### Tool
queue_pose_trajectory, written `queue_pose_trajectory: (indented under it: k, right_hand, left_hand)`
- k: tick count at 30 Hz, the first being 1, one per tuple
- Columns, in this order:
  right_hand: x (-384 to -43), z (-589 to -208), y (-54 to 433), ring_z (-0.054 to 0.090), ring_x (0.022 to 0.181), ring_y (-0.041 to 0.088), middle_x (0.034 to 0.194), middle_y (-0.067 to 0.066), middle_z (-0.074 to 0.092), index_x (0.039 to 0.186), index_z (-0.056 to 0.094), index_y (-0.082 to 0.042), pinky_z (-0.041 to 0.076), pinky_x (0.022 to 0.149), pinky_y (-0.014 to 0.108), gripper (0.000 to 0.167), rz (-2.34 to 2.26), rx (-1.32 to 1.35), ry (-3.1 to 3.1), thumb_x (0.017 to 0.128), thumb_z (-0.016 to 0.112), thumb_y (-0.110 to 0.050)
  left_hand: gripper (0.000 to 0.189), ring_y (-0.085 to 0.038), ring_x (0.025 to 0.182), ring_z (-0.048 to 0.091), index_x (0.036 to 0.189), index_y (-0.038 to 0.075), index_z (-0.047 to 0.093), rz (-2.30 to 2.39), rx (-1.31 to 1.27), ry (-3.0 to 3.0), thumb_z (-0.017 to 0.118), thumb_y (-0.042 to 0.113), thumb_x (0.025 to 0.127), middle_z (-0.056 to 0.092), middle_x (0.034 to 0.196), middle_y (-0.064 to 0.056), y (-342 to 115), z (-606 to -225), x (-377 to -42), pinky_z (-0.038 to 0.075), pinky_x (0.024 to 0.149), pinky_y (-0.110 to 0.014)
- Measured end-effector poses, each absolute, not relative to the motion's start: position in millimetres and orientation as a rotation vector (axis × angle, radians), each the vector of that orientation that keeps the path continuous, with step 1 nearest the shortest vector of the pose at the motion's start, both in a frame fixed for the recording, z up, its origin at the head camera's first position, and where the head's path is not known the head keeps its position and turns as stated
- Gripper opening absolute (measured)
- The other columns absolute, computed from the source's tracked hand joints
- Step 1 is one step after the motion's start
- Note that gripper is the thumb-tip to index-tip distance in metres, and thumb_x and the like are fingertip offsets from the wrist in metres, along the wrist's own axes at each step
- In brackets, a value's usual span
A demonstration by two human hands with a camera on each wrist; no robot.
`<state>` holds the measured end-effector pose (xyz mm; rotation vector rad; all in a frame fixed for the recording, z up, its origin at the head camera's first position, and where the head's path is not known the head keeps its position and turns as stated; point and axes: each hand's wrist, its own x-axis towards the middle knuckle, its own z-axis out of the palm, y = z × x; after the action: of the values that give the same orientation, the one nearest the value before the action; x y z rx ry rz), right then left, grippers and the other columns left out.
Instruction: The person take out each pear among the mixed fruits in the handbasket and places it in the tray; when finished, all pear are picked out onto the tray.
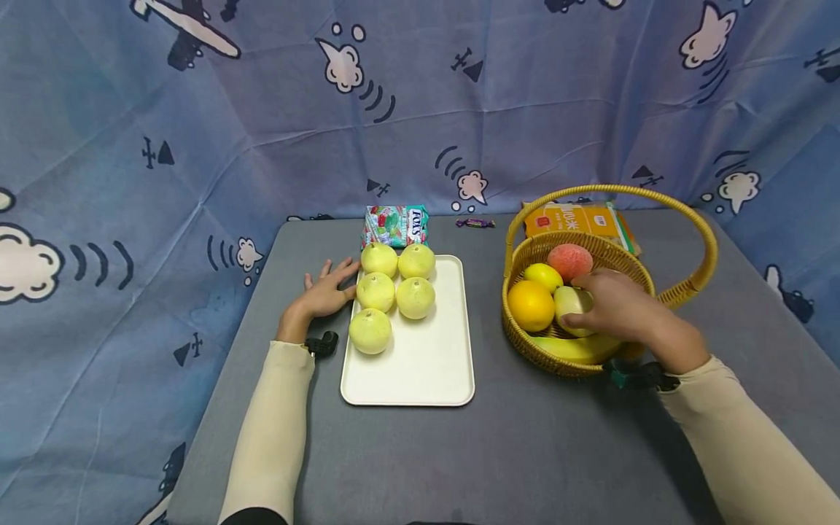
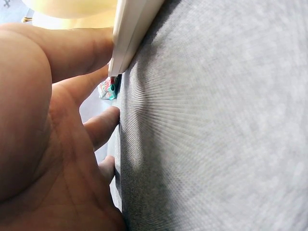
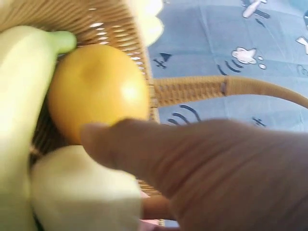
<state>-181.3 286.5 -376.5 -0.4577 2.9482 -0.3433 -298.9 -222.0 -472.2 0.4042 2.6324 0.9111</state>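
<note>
My right hand (image 1: 617, 302) reaches into the wicker basket (image 1: 547, 359) and grips a pale yellow-green fruit (image 1: 569, 305). In the right wrist view, the thumb (image 3: 108, 142) lies across its top, close against an orange (image 3: 96, 91). A peach (image 1: 569, 260), a lemon (image 1: 543, 275) and a banana (image 1: 577, 348) sit around it. My left hand (image 1: 328, 292), fingers spread, rests at the left edge of a white tray (image 1: 433, 364). Its thumb touches the tray's side in the left wrist view. Several round yellow-green fruits (image 1: 376, 292) stand on the tray's left half.
Behind the tray lies a green and red candy bag (image 1: 395, 224), with a small purple wrapped candy (image 1: 475, 223) to its right. An orange package (image 1: 577, 220) lies behind the basket. The tall basket handle (image 1: 610, 189) arches over the fruit. A patterned blue curtain (image 1: 295, 109) hangs behind the grey table (image 1: 420, 467).
</note>
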Motion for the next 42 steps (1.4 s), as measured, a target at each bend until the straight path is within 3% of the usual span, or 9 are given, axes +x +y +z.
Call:
queue_pose_trajectory:
  k: [8, 15, 21, 27, 32, 36, 39, 42]
  right_hand:
    - [-182, -385, 280, 0.059, 0.101, 0.048, 0.116, 0.033, 0.065, 0.130, 0.066, 0.012, 0.044, 0.081, 0.054, 0.061, -0.313, -0.393, 2.949, 0.092, 0.088, -0.031]
    - [-172, -387, 275, 0.062, 0.094, 0.046, 0.116, 0.036, 0.065, 0.134, 0.060, 0.016, 0.050, 0.080, 0.058, 0.070, -0.345, -0.332, 3.007, 0.088, 0.089, -0.028]
    - [-163, -375, 279, 0.062, 0.084, 0.036, 0.107, 0.029, 0.069, 0.137, 0.055, 0.013, 0.051, 0.067, 0.045, 0.073, -0.474, -0.285, 3.052, 0.087, 0.090, -0.027]
    - [-147, -360, 284, 0.064, 0.102, 0.042, 0.137, 0.034, 0.063, 0.151, 0.053, 0.008, 0.057, 0.078, 0.055, 0.082, -0.620, -0.351, 3.063, 0.089, 0.092, -0.029]
    - [-132, -352, 278, 0.063, 0.110, 0.039, 0.137, 0.027, 0.064, 0.152, 0.060, -0.003, 0.058, 0.080, 0.053, 0.079, -0.684, -0.522, 3.109, 0.088, 0.096, -0.030]
    - [-125, -349, 268, 0.065, 0.116, 0.033, 0.141, 0.019, 0.066, 0.156, 0.059, -0.008, 0.066, 0.089, 0.054, 0.078, -0.869, -0.643, 3.045, 0.089, 0.095, -0.025]
    - [-124, -349, 258, 0.068, 0.116, 0.028, 0.143, 0.015, 0.066, 0.154, 0.060, -0.008, 0.066, 0.093, 0.036, 0.077, -0.990, -0.707, 2.971, 0.088, 0.096, -0.021]
    - [-124, -352, 245, 0.070, 0.113, 0.025, 0.141, 0.011, 0.068, 0.151, 0.063, -0.008, 0.058, 0.095, 0.013, 0.076, -1.078, -0.754, 2.916, 0.085, 0.098, -0.018]
  left_hand:
    - [0.067, -0.045, 0.170, -0.014, 0.176, 0.016, 0.027, 0.904, 0.411, 2.633, 0.050, 0.036, 0.116, 0.011, 0.186, -0.014, -223, -471, -299, -0.025, 0.123, -0.077]
    - [0.067, -0.045, 0.170, -0.014, 0.176, 0.016, 0.028, 0.919, 0.405, 2.622, 0.051, 0.035, 0.116, 0.012, 0.185, -0.013, -220, -472, -298, -0.026, 0.123, -0.076]
    - [0.066, -0.045, 0.170, -0.014, 0.175, 0.016, 0.029, 0.926, 0.405, 2.625, 0.050, 0.036, 0.116, 0.012, 0.185, -0.013, -221, -472, -298, -0.026, 0.124, -0.076]
    - [0.066, -0.045, 0.170, -0.013, 0.176, 0.016, 0.029, 0.911, 0.406, 2.639, 0.050, 0.035, 0.116, 0.012, 0.186, -0.012, -223, -472, -299, -0.025, 0.124, -0.076]
    - [0.066, -0.045, 0.170, -0.014, 0.176, 0.015, 0.028, 0.908, 0.401, 2.633, 0.050, 0.034, 0.116, 0.012, 0.186, -0.013, -224, -472, -299, -0.025, 0.124, -0.076]
    - [0.066, -0.045, 0.170, -0.014, 0.175, 0.014, 0.028, 0.923, 0.403, 2.630, 0.050, 0.035, 0.116, 0.012, 0.185, -0.014, -224, -471, -299, -0.026, 0.123, -0.076]
    - [0.067, -0.045, 0.170, -0.014, 0.175, 0.015, 0.028, 0.926, 0.403, 2.629, 0.050, 0.036, 0.116, 0.012, 0.185, -0.014, -223, -472, -300, -0.026, 0.123, -0.076]
    - [0.067, -0.044, 0.170, -0.014, 0.176, 0.016, 0.028, 0.918, 0.404, 2.631, 0.050, 0.037, 0.116, 0.012, 0.186, -0.013, -223, -472, -299, -0.026, 0.123, -0.076]
